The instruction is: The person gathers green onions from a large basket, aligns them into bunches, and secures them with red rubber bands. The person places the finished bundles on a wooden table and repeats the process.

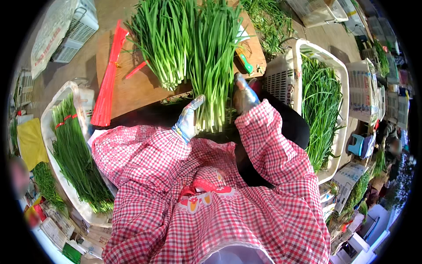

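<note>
Two bunches of green chives, or similar long leafy stalks, lie side by side on a wooden board [132, 92]. The right bunch [212, 76] reaches past the board's near edge, its pale stem ends towards me. My left hand [188, 118], in a soiled light glove, touches this bunch's left side near the stem ends, its thumb up. On the other side my right hand [244, 95], gloved too and slightly blurred, is held beside the stalks with its palm facing them. The left bunch [165, 46] lies untouched. A knife with a green and yellow handle [244, 61] rests partly under leaves at the right.
Red ties [110, 76] lie on the board's left. A white plastic crate [343, 132] of loose greens stands right; another [49, 145] at left holds greens bundled with red ties. Trimmings [270, 26] lie beyond the board. More crates and people are around.
</note>
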### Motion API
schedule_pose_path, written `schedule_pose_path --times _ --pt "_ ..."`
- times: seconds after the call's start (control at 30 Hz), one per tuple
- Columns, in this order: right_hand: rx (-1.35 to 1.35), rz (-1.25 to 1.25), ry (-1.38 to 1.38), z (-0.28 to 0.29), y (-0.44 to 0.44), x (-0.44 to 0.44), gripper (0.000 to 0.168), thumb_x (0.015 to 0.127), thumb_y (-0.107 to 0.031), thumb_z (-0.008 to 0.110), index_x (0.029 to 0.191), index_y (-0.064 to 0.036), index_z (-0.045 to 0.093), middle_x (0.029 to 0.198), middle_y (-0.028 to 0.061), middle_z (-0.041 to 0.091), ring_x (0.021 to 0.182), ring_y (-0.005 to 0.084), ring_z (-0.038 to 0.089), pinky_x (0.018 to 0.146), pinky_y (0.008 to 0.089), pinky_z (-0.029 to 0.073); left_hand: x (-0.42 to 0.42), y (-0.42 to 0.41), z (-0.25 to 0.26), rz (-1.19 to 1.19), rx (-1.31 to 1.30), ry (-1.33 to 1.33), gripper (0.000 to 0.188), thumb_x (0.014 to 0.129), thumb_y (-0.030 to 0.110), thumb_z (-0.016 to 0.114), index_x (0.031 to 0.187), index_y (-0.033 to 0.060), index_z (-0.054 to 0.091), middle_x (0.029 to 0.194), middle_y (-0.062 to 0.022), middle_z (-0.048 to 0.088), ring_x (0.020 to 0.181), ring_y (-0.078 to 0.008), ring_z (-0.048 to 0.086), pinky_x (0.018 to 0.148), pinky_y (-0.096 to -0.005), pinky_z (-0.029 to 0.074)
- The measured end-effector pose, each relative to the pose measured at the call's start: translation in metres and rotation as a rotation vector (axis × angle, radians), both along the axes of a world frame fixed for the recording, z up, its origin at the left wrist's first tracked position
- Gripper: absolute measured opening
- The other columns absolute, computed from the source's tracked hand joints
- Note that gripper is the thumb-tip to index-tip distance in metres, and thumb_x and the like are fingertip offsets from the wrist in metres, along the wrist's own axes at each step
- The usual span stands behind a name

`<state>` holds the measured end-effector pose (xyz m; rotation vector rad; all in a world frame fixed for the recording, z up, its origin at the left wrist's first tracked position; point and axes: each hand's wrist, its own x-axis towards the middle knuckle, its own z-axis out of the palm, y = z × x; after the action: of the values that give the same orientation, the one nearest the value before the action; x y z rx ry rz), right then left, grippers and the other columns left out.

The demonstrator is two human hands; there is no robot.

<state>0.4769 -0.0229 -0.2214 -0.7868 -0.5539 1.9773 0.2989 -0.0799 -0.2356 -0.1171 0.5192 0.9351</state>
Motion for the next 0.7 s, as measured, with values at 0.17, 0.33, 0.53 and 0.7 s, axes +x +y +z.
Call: schedule_pose_path --times 0.17,0.33,0.53,0.7 --pt "-0.129 -0.101 -0.347 -0.005 -0.038 0.001 0.069 0.084 -0.029 0.055 0.135 -0.003 0.017 0.126 0.013 0.042 0.115 0.0214 0.042 0.098 0.0339 0.03 0.009 -0.005 0.0 -0.079 0.138 0.24 0.038 0.087 0.026 0.048 0.114 0.0005 0.048 0.11 -0.0108 0.055 0.102 -0.0214 0.053 0.091 -0.0343 0.04" --pt "-0.129 -0.096 -0.438 0.018 -0.066 -0.022 0.075 0.077 0.007 0.055 0.136 -0.003 0.011 0.121 0.0103 0.045 0.103 0.0168 0.05 0.085 0.0255 0.042 0.022 -0.002 0.023 -0.177 0.301 0.555 0.033 0.087 0.025 0.048 0.111 0.0021 0.053 0.108 -0.0064 0.056 0.101 -0.0136 0.051 0.092 -0.0261 0.036" --pt "-0.317 -0.187 -0.268 0.003 -0.07 0.006 0.058 0.072 0.004 0.048 0.128 0.0 0.032 0.111 0.0159 0.053 0.097 0.0213 0.055 0.082 0.03 0.046 0.002 -0.008 0.013 -0.143 0.347 0.555 0.031 0.089 0.02 0.042 0.111 -0.0002 0.051 0.114 -0.0061 0.053 0.111 -0.0139 0.046 0.097 -0.0279 0.032" --pt "-0.254 -0.123 -0.128 0.018 -0.072 -0.006 0.063 0.08 -0.01 0.057 0.133 -0.004 0.024 0.119 0.0107 0.048 0.102 0.0183 0.051 0.084 0.0301 0.044 0.001 -0.005 0.016 -0.085 0.134 0.299 0.031 0.086 0.017 0.05 0.112 0.0026 0.05 0.105 -0.0065 0.057 0.091 -0.0149 0.057 0.083 -0.027 0.045"
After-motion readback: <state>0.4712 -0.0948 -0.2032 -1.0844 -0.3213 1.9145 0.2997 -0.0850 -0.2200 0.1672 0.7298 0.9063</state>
